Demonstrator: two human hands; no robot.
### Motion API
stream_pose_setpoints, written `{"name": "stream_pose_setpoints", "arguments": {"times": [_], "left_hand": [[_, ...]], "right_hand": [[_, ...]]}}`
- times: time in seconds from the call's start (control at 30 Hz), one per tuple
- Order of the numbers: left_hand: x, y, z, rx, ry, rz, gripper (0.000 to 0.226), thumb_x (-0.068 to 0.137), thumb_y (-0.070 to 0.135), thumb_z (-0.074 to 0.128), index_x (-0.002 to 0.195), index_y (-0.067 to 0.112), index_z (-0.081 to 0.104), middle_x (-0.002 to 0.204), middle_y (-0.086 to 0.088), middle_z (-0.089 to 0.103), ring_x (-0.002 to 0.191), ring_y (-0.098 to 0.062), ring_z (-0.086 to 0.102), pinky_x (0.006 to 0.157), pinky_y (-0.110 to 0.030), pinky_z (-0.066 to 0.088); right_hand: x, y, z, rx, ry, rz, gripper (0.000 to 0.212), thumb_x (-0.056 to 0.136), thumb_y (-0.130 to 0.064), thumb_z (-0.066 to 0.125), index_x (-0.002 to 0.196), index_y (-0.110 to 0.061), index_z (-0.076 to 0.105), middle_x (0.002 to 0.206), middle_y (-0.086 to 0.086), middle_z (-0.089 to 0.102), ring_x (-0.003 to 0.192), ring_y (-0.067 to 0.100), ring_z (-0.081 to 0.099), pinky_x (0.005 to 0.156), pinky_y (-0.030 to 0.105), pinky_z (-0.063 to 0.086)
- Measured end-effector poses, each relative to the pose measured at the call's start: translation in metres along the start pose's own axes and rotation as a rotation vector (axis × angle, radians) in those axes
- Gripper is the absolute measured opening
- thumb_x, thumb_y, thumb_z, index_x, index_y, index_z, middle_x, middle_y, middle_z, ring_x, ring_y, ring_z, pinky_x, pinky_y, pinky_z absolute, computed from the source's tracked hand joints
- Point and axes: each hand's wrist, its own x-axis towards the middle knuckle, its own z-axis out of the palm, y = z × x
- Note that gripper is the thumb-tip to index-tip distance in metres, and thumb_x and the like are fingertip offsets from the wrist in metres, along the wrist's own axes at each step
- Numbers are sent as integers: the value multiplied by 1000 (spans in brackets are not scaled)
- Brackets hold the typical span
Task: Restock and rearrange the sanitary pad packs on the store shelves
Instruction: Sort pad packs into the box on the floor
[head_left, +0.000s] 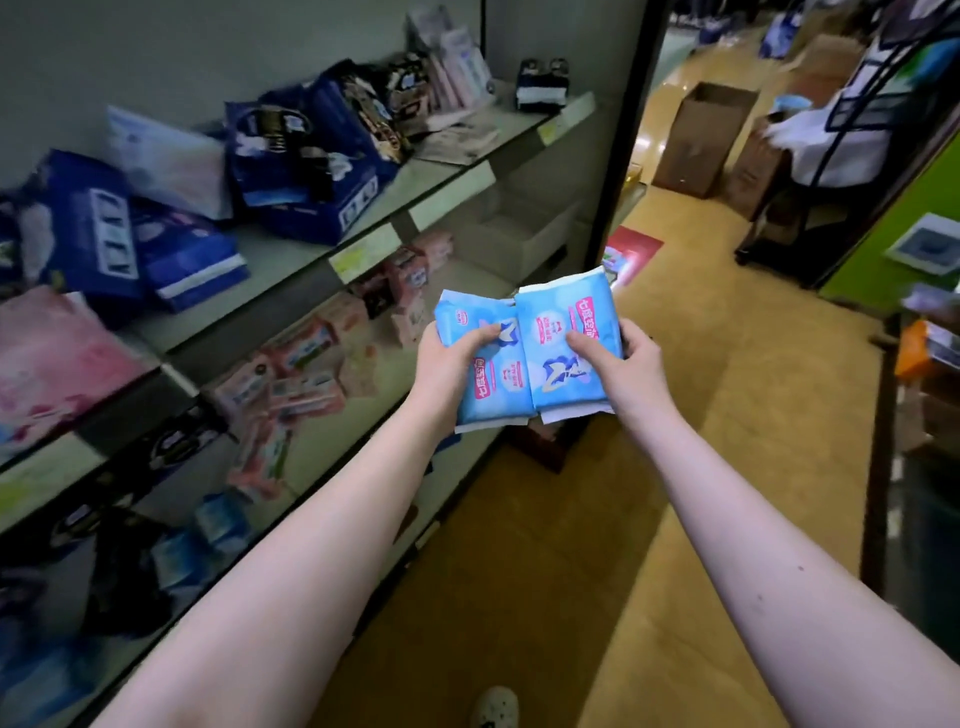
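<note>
Our left hand (447, 358) clasps one blue pad pack (493, 379), our right hand (631, 358) its twin (558, 332), long edges touching; the shelf (332, 431) lies leftward, probably nearer our left hand.

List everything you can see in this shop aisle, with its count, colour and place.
light blue packs: two showing, side by side, held in front of the shelves
dark blue packs: several, upper shelf
small pink packs: many, too blurred to count, middle shelf
large pink pack: one, far left, upper shelf
black packs: some, count unclear, lower shelf
shelves: one unit, grey, along the left
cardboard boxes: two, brown, on the floor at the far end
shoe: one, pale, bottom edge
left hand: bare, grips the left pack
right hand: bare, grips the right pack
</note>
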Motion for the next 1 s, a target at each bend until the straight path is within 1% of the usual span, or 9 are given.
{"name": "stream_pose_setpoints", "arguments": {"times": [0.13, 0.27, 0.37, 0.47, 0.53, 0.7, 0.8, 0.87, 1.0], "left_hand": [[29, -9, 25, 16, -18, -46, 13, 87, 13, 66, 93, 14, 54, 92, -9, 70, 70, -19, 71, 56, -28, 56], [59, -18, 58, 31, -20, -70, 41, 86, 19, 68, 119, 7, 48, 105, -12, 69, 80, -22, 71, 58, -30, 56], [78, -28, 93, 40, -9, -93, 32, 87, 20, 66, 113, 10, 49, 97, -8, 70, 72, -16, 71, 55, -27, 55], [96, -34, 136, 39, 9, -111, 22, 88, 22, 66, 103, 16, 52, 90, -4, 71, 68, -14, 71, 54, -26, 55], [108, -37, 165, 31, 26, -121, 21, 87, 23, 67, 102, 16, 53, 90, -4, 71, 69, -15, 71, 54, -26, 56], [134, -44, 224, -2, 115, -91, 24, 85, 22, 70, 104, 16, 56, 93, -6, 73, 75, -19, 71, 62, -32, 58], [148, -54, 239, -46, 204, -74, 36, 81, 21, 74, 110, 12, 56, 105, -12, 71, 81, -24, 70, 69, -37, 59], [159, -59, 244, -58, 265, -81, 42, 77, 21, 77, 110, 10, 54, 105, -14, 70, 80, -25, 70, 66, -36, 58], [189, -62, 244, -135, 318, -132, 29, 83, 22, 71, 103, 11, 54, 95, -11, 71, 73, -22, 70, 64, -35, 58]], "right_hand": [[32, 12, -18, -9, 1, 51, 31, 86, -28, 69, 111, -16, 54, 108, 1, 67, 90, 11, 67, 67, 23, 54], [71, 22, -43, -38, -10, 91, 29, 89, -31, 66, 111, -19, 52, 110, 1, 66, 93, 12, 67, 71, 25, 55], [107, 29, -72, -65, -20, 112, 33, 89, -31, 65, 115, -17, 51, 114, 1, 64, 97, 14, 66, 71, 25, 55], [146, 32, -108, -48, -14, 123, 50, 89, -30, 66, 129, -14, 42, 115, -1, 57, 99, 14, 63, 64, 19, 51], [173, 32, -133, -29, -27, 131, 53, 90, -30, 65, 132, -14, 38, 114, -1, 55, 96, 13, 63, 61, 18, 49], [241, 35, -176, 2, -134, 167, 41, 90, -29, 65, 122, -20, 40, 114, 2, 59, 92, 13, 65, 61, 19, 49], [271, 39, -182, 18, -199, 179, 38, 91, -29, 63, 121, -19, 41, 108, -1, 58, 87, 9, 64, 63, 19, 49], [289, 43, -181, 22, -236, 189, 34, 92, -29, 62, 119, -19, 42, 107, -1, 58, 87, 7, 63, 63, 18, 49], [325, 50, -169, 2, -312, 203, 29, 93, -30, 60, 114, -21, 41, 107, -1, 59, 88, 8, 64, 66, 20, 50]]}}
